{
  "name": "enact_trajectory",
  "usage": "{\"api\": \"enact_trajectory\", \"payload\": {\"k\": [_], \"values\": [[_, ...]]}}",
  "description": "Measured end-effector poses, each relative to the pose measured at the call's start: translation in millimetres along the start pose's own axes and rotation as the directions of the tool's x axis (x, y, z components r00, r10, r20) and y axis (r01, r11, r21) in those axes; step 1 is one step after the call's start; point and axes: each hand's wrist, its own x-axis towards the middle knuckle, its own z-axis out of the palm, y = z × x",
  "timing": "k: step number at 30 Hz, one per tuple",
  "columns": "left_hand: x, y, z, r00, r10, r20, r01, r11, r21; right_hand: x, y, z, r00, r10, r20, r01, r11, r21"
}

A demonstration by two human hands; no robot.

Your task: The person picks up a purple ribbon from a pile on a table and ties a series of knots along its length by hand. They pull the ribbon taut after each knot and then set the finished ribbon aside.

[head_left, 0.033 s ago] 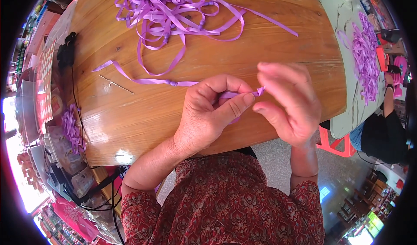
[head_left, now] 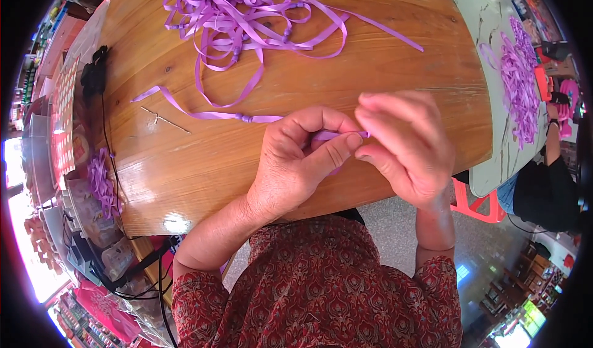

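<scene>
Between the thumb and forefinger of my left hand (head_left: 296,156) a purple ribbon (head_left: 209,116) is pinched. From that grip the ribbon runs left across the wooden table, with a small darker purple wrap (head_left: 244,118) partway along it. A short end of it sticks out to the right of my left fingertips. My right hand (head_left: 411,147) hovers right beside this end, thumb and fingers apart; whether a fingertip touches the ribbon is unclear. Part of the ribbon is hidden inside my left hand. A thin twisted metal wire (head_left: 165,121) lies left of my hands.
A tangled heap of purple ribbons (head_left: 231,14) lies at the table's far side. More ribbons (head_left: 520,92) lie on a pale side table at the right, where another person's arm (head_left: 552,141) shows. A black cable (head_left: 106,125) runs down the table's left edge beside boxes.
My right hand has moved slightly left, closer to the ribbon's short end, which shows less now. My left hand keeps its pinch in the same place.
</scene>
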Motion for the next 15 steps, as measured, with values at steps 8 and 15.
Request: {"api": "enact_trajectory", "payload": {"k": [8,15], "values": [[0,-5,-4,0.988,0.143,0.049,-0.150,0.975,0.163,-1,3,-14,0.990,-0.050,0.129,0.067,0.989,-0.134],[-1,-3,0,0.937,0.295,0.188,-0.345,0.866,0.361,-18,4,-29,0.989,-0.008,0.150,0.037,0.981,-0.191]]}}
